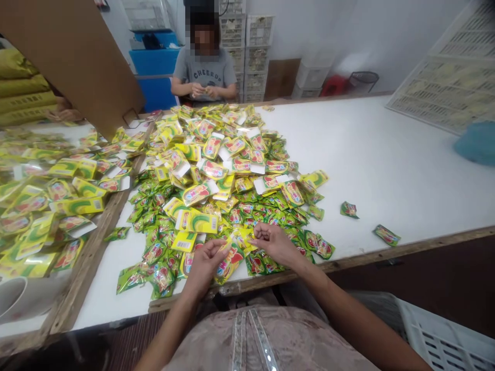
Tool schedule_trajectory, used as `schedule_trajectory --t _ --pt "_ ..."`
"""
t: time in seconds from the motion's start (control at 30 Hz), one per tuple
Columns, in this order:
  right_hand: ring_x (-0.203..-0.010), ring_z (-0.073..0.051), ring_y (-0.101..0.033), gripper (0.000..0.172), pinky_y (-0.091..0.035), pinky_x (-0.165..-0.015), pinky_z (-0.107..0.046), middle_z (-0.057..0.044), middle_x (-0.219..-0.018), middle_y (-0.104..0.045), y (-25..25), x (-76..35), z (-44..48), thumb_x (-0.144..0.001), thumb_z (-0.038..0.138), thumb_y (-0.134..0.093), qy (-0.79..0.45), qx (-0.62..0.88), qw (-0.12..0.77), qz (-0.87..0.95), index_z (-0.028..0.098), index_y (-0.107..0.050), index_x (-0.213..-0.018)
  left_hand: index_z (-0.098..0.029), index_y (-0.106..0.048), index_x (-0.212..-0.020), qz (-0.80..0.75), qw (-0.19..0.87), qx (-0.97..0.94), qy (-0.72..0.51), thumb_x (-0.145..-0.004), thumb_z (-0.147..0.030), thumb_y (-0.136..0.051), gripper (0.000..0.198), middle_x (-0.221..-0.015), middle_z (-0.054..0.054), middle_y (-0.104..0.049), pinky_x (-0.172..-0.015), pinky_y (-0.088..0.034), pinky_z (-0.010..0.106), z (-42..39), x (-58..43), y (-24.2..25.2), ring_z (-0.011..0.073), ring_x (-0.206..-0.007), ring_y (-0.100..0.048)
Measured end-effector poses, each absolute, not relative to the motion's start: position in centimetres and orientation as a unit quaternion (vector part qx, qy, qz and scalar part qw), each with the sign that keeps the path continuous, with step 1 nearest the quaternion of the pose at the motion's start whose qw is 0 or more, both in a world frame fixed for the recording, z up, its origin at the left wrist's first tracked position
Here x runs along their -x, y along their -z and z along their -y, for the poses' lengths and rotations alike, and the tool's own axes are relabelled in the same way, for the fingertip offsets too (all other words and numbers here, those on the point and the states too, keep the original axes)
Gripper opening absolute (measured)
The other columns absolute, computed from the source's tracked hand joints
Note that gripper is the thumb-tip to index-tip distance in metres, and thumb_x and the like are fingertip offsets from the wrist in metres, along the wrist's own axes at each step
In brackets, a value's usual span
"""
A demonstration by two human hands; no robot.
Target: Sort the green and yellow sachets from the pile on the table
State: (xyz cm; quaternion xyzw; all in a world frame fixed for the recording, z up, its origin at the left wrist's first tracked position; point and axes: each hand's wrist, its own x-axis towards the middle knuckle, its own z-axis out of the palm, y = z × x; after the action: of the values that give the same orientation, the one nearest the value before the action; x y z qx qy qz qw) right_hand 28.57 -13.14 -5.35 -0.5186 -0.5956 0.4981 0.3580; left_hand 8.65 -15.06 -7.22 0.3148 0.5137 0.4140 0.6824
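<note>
One yellow-green packet (232, 263) pinched in left hand (207, 262), near table (359, 149) front edge | right hand (273, 242) curled beside it, cannot tell if pinching | green sachets (162, 276), yellow boxes (198, 221) heaped around and beyond | co-worker (204, 69) opposite

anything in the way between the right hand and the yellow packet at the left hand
Nothing visible blocks the right hand from the yellow packet at the left hand. A yellow piece shows between them; I can't tell whether it belongs to that packet. Green packets lie beside it.
</note>
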Motion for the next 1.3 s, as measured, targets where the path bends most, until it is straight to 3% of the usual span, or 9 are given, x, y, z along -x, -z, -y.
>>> schedule_trajectory --t 0.3,0.4,0.53,0.63,0.7,0.8,0.93,1.1,1.3 --pt "-0.053 -0.009 -0.037 0.023 -0.030 -0.052 -0.022 0.006 -0.056 -0.041 5.3 -27.8 13.8 -0.073 0.033 -0.063 -0.463 0.517 0.337 0.636 0.018 -0.049 -0.062 -0.016 -0.061 -0.092 -0.487 0.698 -0.372 -0.371 -0.061 -0.035 -0.076 0.039 -0.074 0.002 -0.070 -0.067 -0.047 0.025 15.3 -9.2 6.9 0.0150 -0.068 -0.063" --pt "-0.055 -0.010 -0.043 0.018 -0.035 -0.054 -0.023 0.003 -0.065 -0.052 5.8 -28.3 14.8 -0.075 0.036 -0.064 -0.416 0.545 0.352 0.637 0.018 -0.059 -0.077 -0.016 -0.059 -0.090 -0.505 0.700 -0.346 -0.367 -0.058 -0.036 -0.078 0.042 -0.070 0.001 -0.069 -0.063 -0.047 0.026 15.3 -9.1 6.9 0.0157 -0.064 -0.063" --pt "-0.081 -0.020 -0.055 0.029 -0.043 -0.074 -0.033 -0.007 -0.095 -0.063 6.0 -32.1 16.2 -0.078 0.036 -0.062 -0.262 0.615 0.333 0.665 0.020 -0.061 -0.103 -0.015 -0.060 -0.089 -0.508 0.704 -0.324 -0.376 -0.057 -0.038 -0.078 0.044 -0.068 0.001 -0.067 -0.059 -0.046 0.024 15.1 -9.3 7.5 0.0142 -0.061 -0.062" --pt "-0.104 -0.028 -0.049 0.046 -0.039 -0.087 -0.042 -0.011 -0.113 -0.059 6.4 -34.5 16.1 -0.075 0.035 -0.066 -0.160 0.612 0.257 0.731 0.022 -0.055 -0.118 -0.014 -0.061 -0.088 -0.513 0.696 -0.321 -0.387 -0.053 -0.039 -0.079 0.046 -0.065 0.000 -0.066 -0.054 -0.044 0.022 14.7 -10.1 7.8 0.0136 -0.057 -0.060" --pt "-0.103 -0.028 -0.049 0.050 -0.039 -0.086 -0.042 -0.011 -0.112 -0.060 7.0 -35.0 15.6 -0.075 0.034 -0.066 -0.141 0.601 0.220 0.755 0.022 -0.053 -0.121 -0.014 -0.062 -0.086 -0.514 0.691 -0.324 -0.392 -0.051 -0.040 -0.080 0.047 -0.063 0.000 -0.065 -0.052 -0.043 0.022 14.4 -10.6 7.7 0.0137 -0.056 -0.060" --pt "-0.092 -0.026 -0.053 0.039 -0.040 -0.081 -0.039 -0.010 -0.098 -0.065 7.5 -34.7 14.9 -0.075 0.032 -0.066 -0.148 0.606 0.211 0.752 0.020 -0.059 -0.111 -0.014 -0.064 -0.086 -0.516 0.679 -0.340 -0.396 -0.051 -0.041 -0.079 0.047 -0.060 0.000 -0.064 -0.051 -0.043 0.022 14.2 -10.7 7.6 0.0138 -0.054 -0.059" --pt "-0.077 -0.021 -0.056 0.016 -0.041 -0.073 -0.034 -0.003 -0.078 -0.064 6.5 -33.4 14.0 -0.071 0.032 -0.068 -0.232 0.644 0.280 0.673 0.019 -0.061 -0.077 -0.013 -0.065 -0.088 -0.530 0.654 -0.363 -0.400 -0.055 -0.042 -0.078 0.046 -0.057 0.000 -0.063 -0.053 -0.044 0.023 14.4 -9.9 8.0 0.0146 -0.054 -0.059" --pt "-0.053 -0.012 -0.043 0.035 -0.035 -0.051 -0.025 0.004 -0.057 -0.045 4.4 -30.1 13.1 -0.068 0.051 -0.064 -0.430 0.594 0.407 0.545 0.020 -0.048 -0.066 -0.014 -0.064 -0.092 -0.520 0.651 -0.374 -0.408 -0.059 -0.040 -0.076 0.044 -0.068 0.004 -0.068 -0.061 -0.047 0.026 14.8 -9.5 8.0 0.0172 -0.064 -0.063" --pt "-0.050 -0.009 -0.029 0.038 -0.025 -0.047 -0.023 0.007 -0.054 -0.029 4.5 -27.9 12.8 -0.065 0.045 -0.066 -0.461 0.553 0.379 0.581 0.021 -0.038 -0.056 -0.016 -0.064 -0.097 -0.476 0.686 -0.373 -0.406 -0.064 -0.040 -0.073 0.041 -0.085 0.007 -0.071 -0.074 -0.049 0.031 15.3 -8.8 6.9 0.0205 -0.078 -0.065"
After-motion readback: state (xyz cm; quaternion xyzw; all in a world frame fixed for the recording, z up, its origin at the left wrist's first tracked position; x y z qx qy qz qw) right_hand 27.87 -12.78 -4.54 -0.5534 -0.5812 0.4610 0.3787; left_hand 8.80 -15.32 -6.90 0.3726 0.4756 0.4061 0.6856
